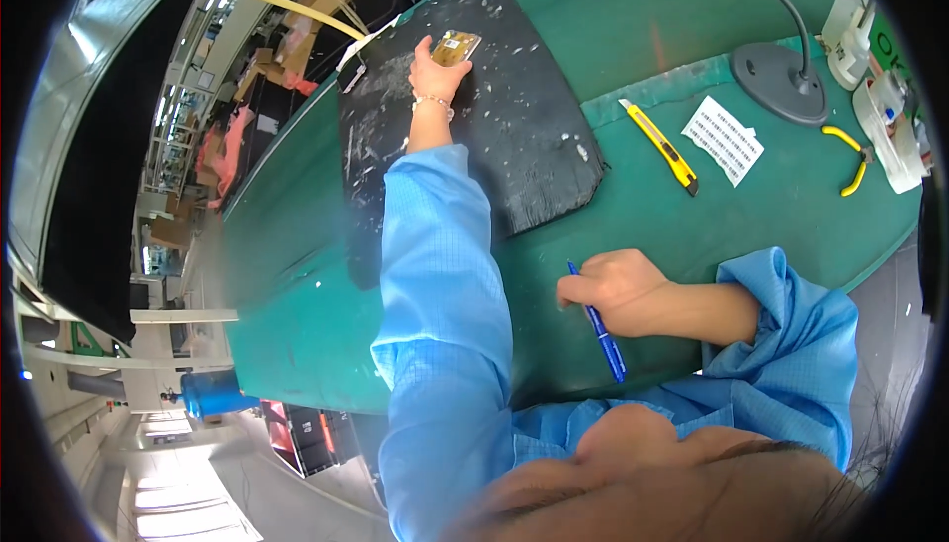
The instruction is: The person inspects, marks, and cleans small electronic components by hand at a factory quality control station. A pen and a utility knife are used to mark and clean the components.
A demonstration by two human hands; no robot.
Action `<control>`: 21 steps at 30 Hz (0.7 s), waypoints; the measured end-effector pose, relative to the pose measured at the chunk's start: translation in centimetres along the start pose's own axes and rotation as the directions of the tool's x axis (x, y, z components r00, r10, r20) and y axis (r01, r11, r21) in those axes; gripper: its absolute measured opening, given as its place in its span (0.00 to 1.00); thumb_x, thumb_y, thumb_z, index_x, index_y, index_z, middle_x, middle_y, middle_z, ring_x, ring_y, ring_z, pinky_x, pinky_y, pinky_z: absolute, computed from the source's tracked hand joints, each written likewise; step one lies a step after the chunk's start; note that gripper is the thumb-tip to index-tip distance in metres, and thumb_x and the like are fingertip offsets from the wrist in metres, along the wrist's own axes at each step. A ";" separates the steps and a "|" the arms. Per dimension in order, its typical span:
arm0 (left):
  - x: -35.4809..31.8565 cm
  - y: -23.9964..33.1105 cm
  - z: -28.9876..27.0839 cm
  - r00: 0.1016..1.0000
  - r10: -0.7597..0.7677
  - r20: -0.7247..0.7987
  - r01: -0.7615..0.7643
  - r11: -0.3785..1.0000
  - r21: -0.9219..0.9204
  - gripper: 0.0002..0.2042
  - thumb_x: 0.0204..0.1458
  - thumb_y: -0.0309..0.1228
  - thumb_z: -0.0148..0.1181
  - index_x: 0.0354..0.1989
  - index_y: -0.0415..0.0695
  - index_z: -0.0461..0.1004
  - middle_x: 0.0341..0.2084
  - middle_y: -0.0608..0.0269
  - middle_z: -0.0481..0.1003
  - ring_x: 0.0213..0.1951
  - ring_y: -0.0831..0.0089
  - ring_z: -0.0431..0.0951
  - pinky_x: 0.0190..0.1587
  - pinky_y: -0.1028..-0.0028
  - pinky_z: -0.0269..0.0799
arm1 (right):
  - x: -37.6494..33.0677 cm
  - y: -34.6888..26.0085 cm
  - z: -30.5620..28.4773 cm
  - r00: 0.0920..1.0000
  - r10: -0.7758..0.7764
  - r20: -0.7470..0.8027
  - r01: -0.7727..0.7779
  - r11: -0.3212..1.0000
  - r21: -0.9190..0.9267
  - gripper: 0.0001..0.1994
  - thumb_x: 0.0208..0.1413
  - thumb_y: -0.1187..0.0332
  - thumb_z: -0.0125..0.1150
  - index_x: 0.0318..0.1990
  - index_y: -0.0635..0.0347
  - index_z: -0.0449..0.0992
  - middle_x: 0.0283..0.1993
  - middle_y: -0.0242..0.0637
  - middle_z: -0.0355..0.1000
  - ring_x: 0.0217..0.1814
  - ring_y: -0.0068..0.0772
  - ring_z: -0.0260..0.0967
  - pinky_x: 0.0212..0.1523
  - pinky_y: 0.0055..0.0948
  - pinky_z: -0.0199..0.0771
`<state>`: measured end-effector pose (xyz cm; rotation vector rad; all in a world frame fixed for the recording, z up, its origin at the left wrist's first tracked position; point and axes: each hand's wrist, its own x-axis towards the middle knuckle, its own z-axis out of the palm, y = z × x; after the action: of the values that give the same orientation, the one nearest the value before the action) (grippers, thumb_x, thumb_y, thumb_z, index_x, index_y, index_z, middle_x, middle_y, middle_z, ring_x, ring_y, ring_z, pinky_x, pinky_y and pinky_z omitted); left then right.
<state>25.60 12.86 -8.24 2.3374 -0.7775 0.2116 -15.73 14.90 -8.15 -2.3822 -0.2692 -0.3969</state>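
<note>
Head: blue pen (606,346) partly covered

Table (633,221), mat (534,136) at its far left, 1 flat part (459,45) at the mat's far end in the left hand (436,78), pen (609,352) in the right hand (623,291) nearer the body, rightward of the mat a utility knife (659,146), label sheet (724,139), pliers (857,158), lamp (776,87) behind the sheet.

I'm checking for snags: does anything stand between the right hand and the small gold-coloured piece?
Only the left hand, its thumb near the lower edge of the gold-coloured piece; otherwise just black mat and green table.
</note>
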 end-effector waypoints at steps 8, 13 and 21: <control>-3.0 0.9 -3.0 0.985 0.174 0.006 -0.174 0.984 -0.026 0.43 0.31 0.40 0.76 0.60 0.46 0.62 0.42 0.50 0.75 0.46 0.59 0.76 0.52 0.66 0.71 | 0.5 -0.3 0.1 0.998 -0.010 -0.056 0.013 0.999 0.051 0.09 0.41 0.74 0.59 0.32 0.49 0.71 0.23 0.33 0.69 0.28 0.40 0.71 0.26 0.39 0.69; -12.2 4.8 -6.7 0.963 0.268 -0.014 -0.259 0.914 -0.313 0.40 0.31 0.34 0.75 0.58 0.44 0.62 0.42 0.53 0.72 0.46 0.59 0.71 0.52 0.64 0.66 | 0.7 0.6 -0.1 0.981 0.184 0.060 -0.194 0.924 0.331 0.08 0.47 0.76 0.58 0.36 0.54 0.71 0.27 0.32 0.73 0.27 0.29 0.71 0.25 0.28 0.67; -27.1 8.7 -9.9 0.878 0.443 -0.184 -0.476 0.850 -0.226 0.41 0.30 0.29 0.75 0.58 0.40 0.62 0.48 0.51 0.67 0.50 0.56 0.68 0.55 0.62 0.64 | 2.7 -0.1 -1.0 0.858 0.509 -0.070 -0.121 0.331 0.936 0.23 0.60 0.66 0.57 0.61 0.58 0.60 0.49 0.36 0.70 0.47 0.23 0.68 0.38 0.21 0.71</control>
<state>-0.95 26.77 -5.15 1.8366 -1.2184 0.4296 -13.49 14.54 -6.46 -1.1377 0.1664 -0.3420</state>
